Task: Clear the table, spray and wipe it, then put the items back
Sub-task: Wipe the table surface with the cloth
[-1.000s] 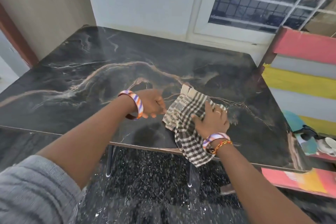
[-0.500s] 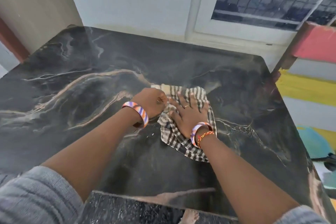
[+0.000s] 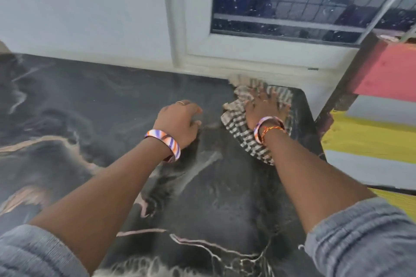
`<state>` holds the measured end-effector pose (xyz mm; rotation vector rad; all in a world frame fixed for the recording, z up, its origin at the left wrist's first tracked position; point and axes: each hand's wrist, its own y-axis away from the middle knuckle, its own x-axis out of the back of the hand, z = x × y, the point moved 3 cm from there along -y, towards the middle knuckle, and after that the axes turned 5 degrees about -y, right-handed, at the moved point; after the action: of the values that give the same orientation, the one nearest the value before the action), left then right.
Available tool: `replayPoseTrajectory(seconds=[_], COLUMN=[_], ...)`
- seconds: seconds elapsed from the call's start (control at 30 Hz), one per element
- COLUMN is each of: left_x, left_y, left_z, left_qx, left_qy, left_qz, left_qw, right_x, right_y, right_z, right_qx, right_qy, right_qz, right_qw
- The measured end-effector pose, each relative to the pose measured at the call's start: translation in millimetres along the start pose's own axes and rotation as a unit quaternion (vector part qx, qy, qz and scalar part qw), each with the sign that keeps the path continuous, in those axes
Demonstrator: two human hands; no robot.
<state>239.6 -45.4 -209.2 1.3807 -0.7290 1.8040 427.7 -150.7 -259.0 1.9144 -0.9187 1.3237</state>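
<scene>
A black marble-patterned table [image 3: 94,105] fills the lower view. A checked brown-and-white cloth [image 3: 245,137] lies bunched at the table's far right corner. My right hand [image 3: 263,108] presses flat on the cloth, fingers spread, with the cloth's far edge reaching the wall. My left hand [image 3: 180,121] rests on the bare tabletop just left of the cloth, fingers loosely curled, holding nothing. Both wrists wear striped bangles.
A white wall [image 3: 85,11] and a barred window [image 3: 304,0] stand right behind the table's far edge. A bench or shelf painted in red, yellow and grey stripes [image 3: 382,123] stands close against the table's right side.
My right hand has pushed the cloth away from the table's middle to the far right corner. My left hand has slid forward with it, and the view has leaned in over the table.
</scene>
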Motion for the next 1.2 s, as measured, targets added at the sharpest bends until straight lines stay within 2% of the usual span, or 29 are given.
replayPoseTrajectory(seconds=[0.1, 0.2, 0.33, 0.47, 0.7, 0.93, 1.0, 1.1, 1.13, 1.2], left_x=[-8.9, -14.3, -10.3, 3.7, 32.8, 82.0, 97.2, 117.5, 123.2, 131.5], left_y=[-15.4, -19.9, -21.4, -28.5, -39.5, -16.1, -4.7, 13.5, 20.3, 33.1], left_z=[18.4, 25.0, 12.0, -24.0, -137.0, -321.5, -373.1, -439.5, -458.3, -490.3], left_qx=[-0.019, -0.032, -0.038, -0.033, -0.008, 0.089, 0.128, 0.193, 0.216, 0.254], left_qy=[0.019, 0.037, 0.047, 0.043, 0.05, 0.036, 0.032, 0.026, 0.029, 0.044], left_qz=[-0.004, -0.012, -0.003, 0.011, 0.038, 0.101, 0.114, 0.131, 0.138, 0.152], left_qw=[1.0, 0.999, 0.998, 0.998, 0.998, 0.99, 0.985, 0.972, 0.966, 0.954], right_x=[16.2, 22.4, 16.6, 6.2, -38.0, -104.4, -120.5, -136.2, -141.8, -155.2], right_y=[-7.3, -0.9, 10.9, 20.5, 17.7, -1.6, -5.6, -6.1, -3.0, 6.6], right_z=[49.7, 65.3, 53.4, 11.1, -147.3, -368.6, -422.6, -475.8, -490.2, -523.9], right_qx=[-0.125, -0.181, -0.172, -0.111, 0.056, 0.183, 0.161, 0.053, 0.042, 0.091], right_qy=[-0.035, -0.057, -0.041, -0.006, 0.007, 0.032, 0.041, 0.032, 0.032, 0.038], right_qz=[0.035, 0.057, 0.057, 0.03, -0.006, -0.054, -0.05, -0.036, -0.039, -0.041], right_qw=[0.991, 0.98, 0.983, 0.993, 0.998, 0.981, 0.985, 0.997, 0.998, 0.994])
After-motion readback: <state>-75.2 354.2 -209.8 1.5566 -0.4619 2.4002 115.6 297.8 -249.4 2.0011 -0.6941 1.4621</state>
